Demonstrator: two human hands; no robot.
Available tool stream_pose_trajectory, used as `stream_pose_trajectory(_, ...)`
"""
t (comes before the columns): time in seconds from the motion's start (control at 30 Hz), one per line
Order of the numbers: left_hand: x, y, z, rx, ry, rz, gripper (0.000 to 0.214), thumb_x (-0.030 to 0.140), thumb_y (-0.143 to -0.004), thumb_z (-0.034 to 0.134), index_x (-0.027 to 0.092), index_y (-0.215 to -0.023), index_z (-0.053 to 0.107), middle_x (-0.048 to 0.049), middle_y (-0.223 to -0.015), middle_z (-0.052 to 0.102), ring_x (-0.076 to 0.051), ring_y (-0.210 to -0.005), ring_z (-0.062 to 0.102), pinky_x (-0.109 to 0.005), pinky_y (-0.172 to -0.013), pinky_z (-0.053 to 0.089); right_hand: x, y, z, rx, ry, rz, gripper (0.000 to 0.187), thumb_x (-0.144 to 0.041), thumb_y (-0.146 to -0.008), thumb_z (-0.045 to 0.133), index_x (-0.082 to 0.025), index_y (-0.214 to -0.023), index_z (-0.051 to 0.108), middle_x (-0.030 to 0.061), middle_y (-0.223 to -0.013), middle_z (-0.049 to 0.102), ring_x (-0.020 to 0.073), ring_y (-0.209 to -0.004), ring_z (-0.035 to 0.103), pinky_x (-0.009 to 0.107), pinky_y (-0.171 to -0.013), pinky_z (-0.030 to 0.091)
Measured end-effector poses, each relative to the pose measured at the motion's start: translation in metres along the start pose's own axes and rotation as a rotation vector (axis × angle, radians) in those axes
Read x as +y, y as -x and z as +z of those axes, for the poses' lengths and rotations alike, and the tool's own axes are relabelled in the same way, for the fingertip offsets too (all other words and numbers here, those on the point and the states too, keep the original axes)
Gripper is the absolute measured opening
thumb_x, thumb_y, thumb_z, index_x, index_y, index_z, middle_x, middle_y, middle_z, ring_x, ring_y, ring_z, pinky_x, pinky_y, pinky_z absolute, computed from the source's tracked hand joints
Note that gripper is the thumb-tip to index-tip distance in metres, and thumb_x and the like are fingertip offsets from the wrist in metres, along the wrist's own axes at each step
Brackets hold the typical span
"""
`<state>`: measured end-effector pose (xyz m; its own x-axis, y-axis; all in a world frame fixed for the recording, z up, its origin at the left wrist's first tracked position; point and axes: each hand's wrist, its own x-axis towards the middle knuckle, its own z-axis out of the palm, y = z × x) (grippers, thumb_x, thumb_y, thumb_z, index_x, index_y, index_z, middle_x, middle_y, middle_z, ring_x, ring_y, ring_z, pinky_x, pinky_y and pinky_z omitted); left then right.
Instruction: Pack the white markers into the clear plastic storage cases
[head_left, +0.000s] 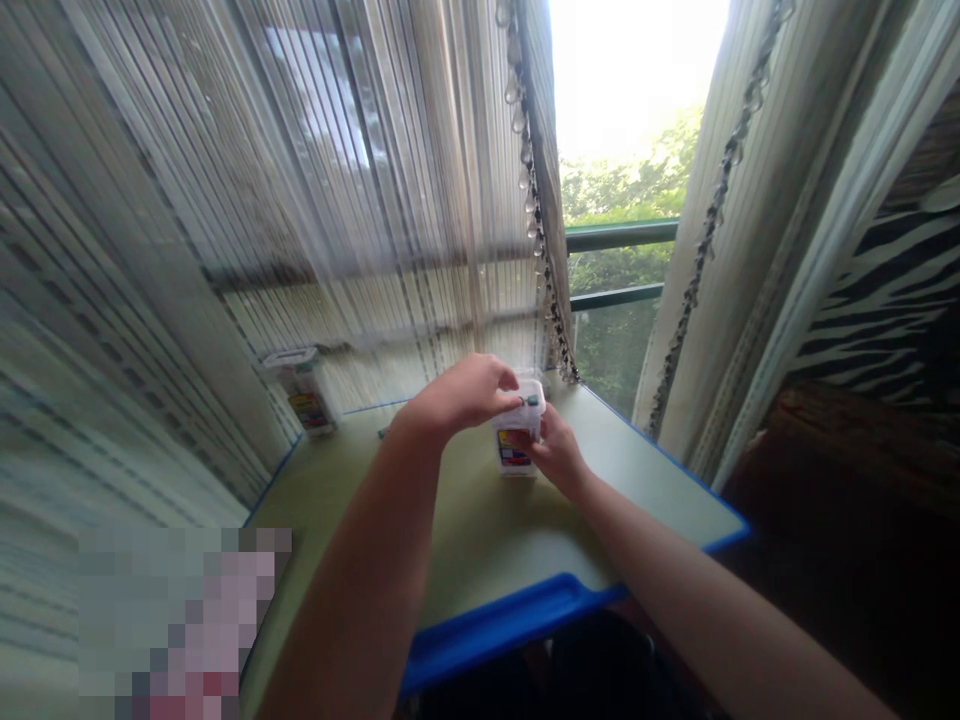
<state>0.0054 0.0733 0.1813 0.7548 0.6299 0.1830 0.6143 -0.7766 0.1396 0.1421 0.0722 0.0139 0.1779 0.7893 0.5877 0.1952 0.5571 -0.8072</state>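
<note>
A small clear plastic container (516,448) with a coloured label and a white lid stands upright near the middle of a green desk (480,530). My left hand (466,392) is curled over its lid, fingertips pinching the lid's edge. My right hand (556,452) grips the container's side from the right, fingers wrapped round it. A second similar container (301,392) with a lid stands at the far left corner of the desk, well away from both hands.
The desk has a blue rim (495,625) along its near edge. Sheer striped curtains (300,200) hang close behind and to the left. A beaded string (536,220) dangles beside a window with a green railing (622,235). A zebra-patterned surface (892,290) is at right.
</note>
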Motion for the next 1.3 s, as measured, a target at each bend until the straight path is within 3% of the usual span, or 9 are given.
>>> stream_pose_trajectory(0.17,-0.007,0.0,-0.002,-0.05,-0.06,-0.085,0.022,0.029,-0.077,0.06,0.015,-0.087,0.074,-0.0045,-0.067,0.067,-0.013,-0.059,0.055,-0.024,-0.059,0.036,-0.002,0.0,0.001,-0.024,-0.006,0.01,0.043,-0.037,-0.067,0.071,-0.02,-0.102,0.054,0.0041,-0.09,0.07,0.0201,-0.076,0.067,0.031,-0.066,0.053)
stream_pose_trajectory(0.63,-0.015,0.002,-0.005,0.04,0.038,-0.057,0.02,0.016,-0.079,0.056,0.013,-0.09,0.072,-0.0078,-0.087,0.071,-0.015,-0.076,0.062,-0.024,-0.07,0.043,-0.001,0.001,0.0,-0.009,0.064,-0.001,0.043,-0.043,-0.068,0.069,-0.019,-0.101,0.054,0.0043,-0.086,0.07,0.02,-0.074,0.066,0.029,-0.064,0.051)
stream_pose_trajectory(1.07,-0.011,-0.004,0.002,0.0,-0.082,-0.082,0.032,0.039,-0.081,0.056,0.011,-0.083,0.071,-0.0062,-0.07,0.066,-0.013,-0.059,0.054,-0.024,-0.057,0.035,-0.003,0.002,0.001,-0.026,0.049,-0.009,0.043,-0.039,-0.068,0.07,-0.02,-0.104,0.054,0.0036,-0.088,0.071,0.0204,-0.076,0.066,0.03,-0.065,0.052)
stream_pose_trajectory(1.3,-0.013,-0.006,0.003,0.026,-0.062,-0.116,0.031,0.036,-0.081,0.056,0.009,-0.082,0.071,-0.0086,-0.071,0.067,-0.015,-0.062,0.057,-0.026,-0.06,0.038,-0.003,0.001,0.001,-0.038,0.038,0.001,0.044,-0.039,-0.067,0.071,-0.02,-0.103,0.054,0.0043,-0.089,0.071,0.0215,-0.078,0.067,0.031,-0.066,0.053)
